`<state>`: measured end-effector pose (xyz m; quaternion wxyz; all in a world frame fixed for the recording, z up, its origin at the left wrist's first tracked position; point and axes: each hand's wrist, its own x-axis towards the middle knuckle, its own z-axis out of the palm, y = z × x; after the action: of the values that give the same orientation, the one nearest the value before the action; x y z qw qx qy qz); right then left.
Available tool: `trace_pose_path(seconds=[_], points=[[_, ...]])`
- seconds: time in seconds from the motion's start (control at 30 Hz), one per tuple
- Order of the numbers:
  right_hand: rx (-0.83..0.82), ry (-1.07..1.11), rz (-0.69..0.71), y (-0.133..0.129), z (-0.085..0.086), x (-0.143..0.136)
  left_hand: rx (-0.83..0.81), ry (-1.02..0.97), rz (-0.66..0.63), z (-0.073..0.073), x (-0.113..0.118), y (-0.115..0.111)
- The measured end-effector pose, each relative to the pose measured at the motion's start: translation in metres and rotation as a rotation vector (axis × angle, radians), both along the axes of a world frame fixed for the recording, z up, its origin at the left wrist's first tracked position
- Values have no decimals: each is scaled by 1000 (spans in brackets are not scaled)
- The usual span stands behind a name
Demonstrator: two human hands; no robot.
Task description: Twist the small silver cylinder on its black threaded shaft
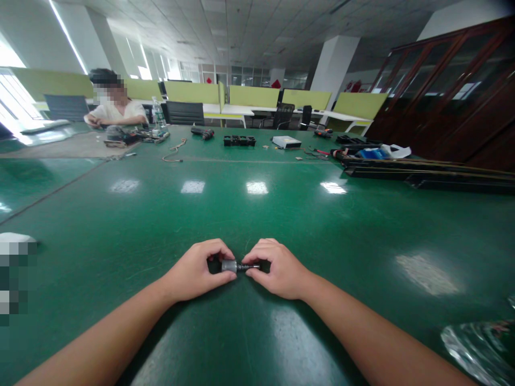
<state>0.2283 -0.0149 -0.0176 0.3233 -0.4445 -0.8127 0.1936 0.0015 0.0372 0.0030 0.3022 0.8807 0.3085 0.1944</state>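
Observation:
A small grey metal cylinder with a thin, dark, ridged shaft (229, 266) lies sideways low over the green table, between my two hands. My left hand (197, 271) is closed around the cylinder end, thumb in front and fingers behind. On the other side, my right hand (277, 268) pinches the ridged shaft between thumb and fingertips. The shaft's tip points right, into the hollow of my right hand. Whether the piece rests on the table or is held just above it, I cannot tell.
Across the green table (241, 214) are a power drill (203, 133), a black slotted holder (239, 141), a white box (286, 142) and long black rails (422, 172). Clear plastic (478, 348) stands near right. A person (120, 110) sits at the far left.

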Motion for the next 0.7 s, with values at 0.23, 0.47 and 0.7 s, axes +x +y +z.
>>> trace_pose_path(seconds=[0.23,0.47,0.7], points=[[16,-26,13,0,-2,-1,-10,-18,11,-3,0,1],[26,-62,30,0,-3,-2,-11,-41,-27,-3,1,0],[22,-73,22,0,-2,-2,5,-43,-16,-1,2,-1]])
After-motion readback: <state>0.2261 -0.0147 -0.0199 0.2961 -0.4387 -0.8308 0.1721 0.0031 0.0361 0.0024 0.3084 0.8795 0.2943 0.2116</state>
